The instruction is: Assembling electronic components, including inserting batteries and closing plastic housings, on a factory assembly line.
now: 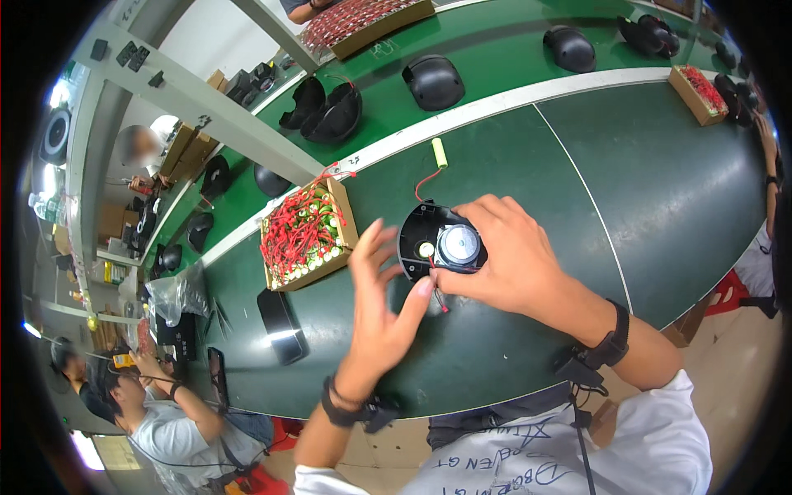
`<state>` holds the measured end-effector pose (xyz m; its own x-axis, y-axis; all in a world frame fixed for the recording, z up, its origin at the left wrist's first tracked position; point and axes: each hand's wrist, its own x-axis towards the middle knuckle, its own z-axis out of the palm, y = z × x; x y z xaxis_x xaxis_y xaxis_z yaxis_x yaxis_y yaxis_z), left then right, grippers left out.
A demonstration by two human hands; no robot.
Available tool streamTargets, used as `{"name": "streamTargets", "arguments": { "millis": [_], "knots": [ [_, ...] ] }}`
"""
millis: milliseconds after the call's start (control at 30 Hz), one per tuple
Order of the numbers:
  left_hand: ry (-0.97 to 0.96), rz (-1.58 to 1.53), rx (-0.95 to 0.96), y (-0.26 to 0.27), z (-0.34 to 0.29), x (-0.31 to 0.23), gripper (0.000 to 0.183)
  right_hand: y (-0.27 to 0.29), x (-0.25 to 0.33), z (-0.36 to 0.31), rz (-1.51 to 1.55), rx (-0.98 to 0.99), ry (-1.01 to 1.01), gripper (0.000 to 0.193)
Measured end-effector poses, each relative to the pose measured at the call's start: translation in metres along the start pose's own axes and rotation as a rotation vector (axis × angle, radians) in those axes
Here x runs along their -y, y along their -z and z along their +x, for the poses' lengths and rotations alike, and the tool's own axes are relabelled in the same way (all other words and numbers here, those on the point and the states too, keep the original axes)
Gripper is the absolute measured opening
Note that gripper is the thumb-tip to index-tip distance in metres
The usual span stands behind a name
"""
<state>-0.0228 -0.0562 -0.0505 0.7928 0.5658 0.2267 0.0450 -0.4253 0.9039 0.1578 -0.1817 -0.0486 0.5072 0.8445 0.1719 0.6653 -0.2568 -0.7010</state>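
A round black plastic housing [412, 224] is held over the green table, its open side facing up. Inside it sits a round speaker driver [458, 245] with a silvery back. My right hand [520, 256] grips the housing from the right, fingers over the far rim and thumb at the near edge. At the left side is my left hand [375, 313], fingers spread and slightly blurred, its thumb tip close to the near rim. Beneath that rim a thin red wire with a small plug [445, 308] hangs down. Beyond the housing lies a yellow-green battery cell [439, 153] with a red lead.
Left of my hands stands a cardboard box [351, 216] full of red-wired cells. A dark flat panel [280, 327] lies nearer. Black shells [434, 82] line the green conveyor beyond a white rail. Another worker [177, 429] sits at left; a second box [701, 111] stands far right.
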Motion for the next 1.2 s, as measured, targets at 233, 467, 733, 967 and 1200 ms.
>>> {"name": "streamTargets", "arguments": {
  "millis": [233,467,733,967,1200],
  "knots": [
    [-0.054,-0.264,0.161,-0.017,0.033,0.027,0.075,0.002,-0.014,0.002,0.141,-0.025,0.066,0.078],
    [-0.284,0.133,-0.173,-0.011,0.037,0.032,0.077,0.025,-0.014,0.001,0.276,-0.134,0.272,0.037],
    [-0.362,0.213,-0.219,-0.010,0.027,0.042,0.090,0.018,-0.006,-0.001,0.367,-0.137,0.173,0.013],
    [-0.524,0.375,-0.296,-0.009,0.024,0.041,0.098,0.022,0.003,-0.001,0.630,0.016,-0.136,0.014],
    [-0.409,0.275,-0.505,-0.022,0.027,0.025,0.085,-0.013,0.014,-0.015,0.408,-0.273,0.203,0.011]
  ]
}}
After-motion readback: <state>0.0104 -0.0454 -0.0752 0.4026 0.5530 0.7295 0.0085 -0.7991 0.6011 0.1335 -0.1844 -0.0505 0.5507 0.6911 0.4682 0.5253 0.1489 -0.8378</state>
